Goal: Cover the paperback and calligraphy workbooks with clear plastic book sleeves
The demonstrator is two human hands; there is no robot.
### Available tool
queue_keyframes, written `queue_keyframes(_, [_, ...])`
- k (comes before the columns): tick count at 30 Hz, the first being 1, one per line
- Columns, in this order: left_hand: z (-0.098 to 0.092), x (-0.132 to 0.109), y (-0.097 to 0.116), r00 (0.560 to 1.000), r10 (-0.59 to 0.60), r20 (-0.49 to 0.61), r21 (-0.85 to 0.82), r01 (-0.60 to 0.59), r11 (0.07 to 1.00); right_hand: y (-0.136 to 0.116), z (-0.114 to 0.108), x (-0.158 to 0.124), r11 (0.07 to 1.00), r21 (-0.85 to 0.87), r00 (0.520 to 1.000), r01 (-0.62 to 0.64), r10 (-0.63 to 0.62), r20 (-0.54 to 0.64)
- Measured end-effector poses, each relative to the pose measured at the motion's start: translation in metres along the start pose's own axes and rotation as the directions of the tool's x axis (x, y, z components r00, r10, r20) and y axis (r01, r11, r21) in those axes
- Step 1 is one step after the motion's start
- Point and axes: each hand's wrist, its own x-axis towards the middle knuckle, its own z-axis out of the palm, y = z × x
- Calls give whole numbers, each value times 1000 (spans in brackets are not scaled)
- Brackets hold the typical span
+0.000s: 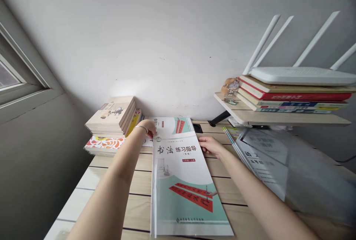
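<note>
A calligraphy workbook (185, 169) with a white and green cover and red banners lies in front of me on the slatted desk. Its upper part overlaps a similar workbook (172, 123) behind it, against the wall. My left hand (149, 127), a bracelet at its wrist, bends its fingers down at the front workbook's top left corner; the fingertips are partly hidden. At the right edge, near the top, my right hand (210, 147) has its fingers closed against the same workbook.
Stacked books (111, 116) stand at the left by the wall. On the right, a raised shelf (292, 117) bears more books (303, 95), a white router (300, 75) with antennas and a small figurine (230, 86). Booklets in a clear sleeve (264, 162) lie below it.
</note>
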Motion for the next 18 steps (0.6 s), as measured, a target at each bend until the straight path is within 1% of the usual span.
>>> queue_keyframes(3, [1,-3,2,1000,7,-28,74,-5,997,-1,1,1,1000,-8,1000,-6,6,-12])
queue_keyframes(9, [1,-7,2,990,73,-119,186,-50,981,2,5,-1,1000,19,996,-11,12,-93])
queue_keyframes(13, [3,-8,0,977,124,-173,205,-87,975,6,5,-4,999,47,992,1,5,-128])
queue_keyframes(18, [8,-3,-8,940,210,-269,173,-167,971,8,6,-5,997,77,991,8,3,-135])
